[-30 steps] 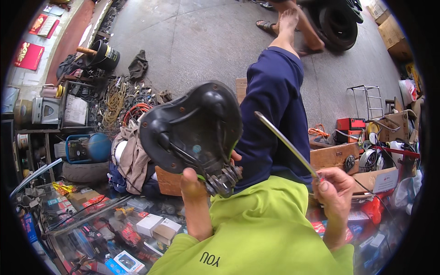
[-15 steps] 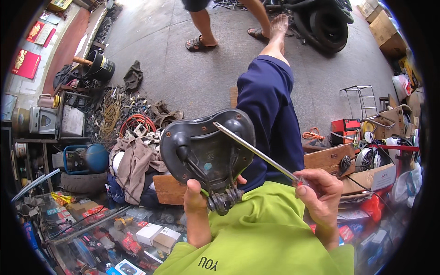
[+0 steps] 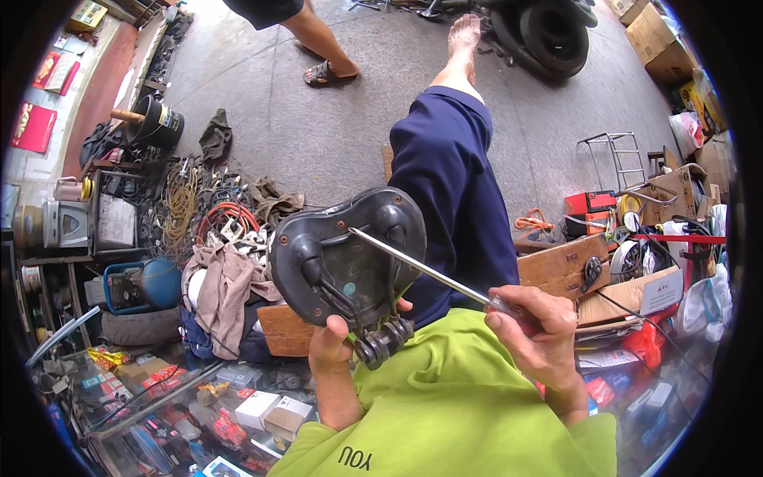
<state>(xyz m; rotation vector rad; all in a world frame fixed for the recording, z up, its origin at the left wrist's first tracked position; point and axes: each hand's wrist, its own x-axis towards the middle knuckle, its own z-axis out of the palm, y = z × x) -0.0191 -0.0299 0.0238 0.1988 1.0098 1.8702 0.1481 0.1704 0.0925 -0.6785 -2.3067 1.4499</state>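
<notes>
A black bicycle saddle (image 3: 338, 274) is held underside up over my lap, its rails and clamp (image 3: 383, 342) toward me. My left hand (image 3: 332, 350) grips it from below by the clamp end; the thumb shows on one side and a fingertip on the other, the rest hidden. In my right hand (image 3: 536, 326) is a long-shafted screwdriver (image 3: 417, 266), its handle wrapped by the fingers. The shaft slants across the saddle, with the tip at or just over the upper middle of the underside, near a screw. Contact I cannot tell.
Wooden boards (image 3: 566, 270) lie either side of my legs. A glass case (image 3: 191, 405) with small boxes is near me at left. Cables (image 3: 181, 199), cloths (image 3: 230, 282) and a black bucket (image 3: 156, 121) crowd the left. Black tyres (image 3: 550, 40) and another person's sandalled foot (image 3: 330, 75) are ahead.
The screwdriver tip has shifted left and slightly down on the saddle. Saddle and both hands sit a little further left in view. The other person has stepped left.
</notes>
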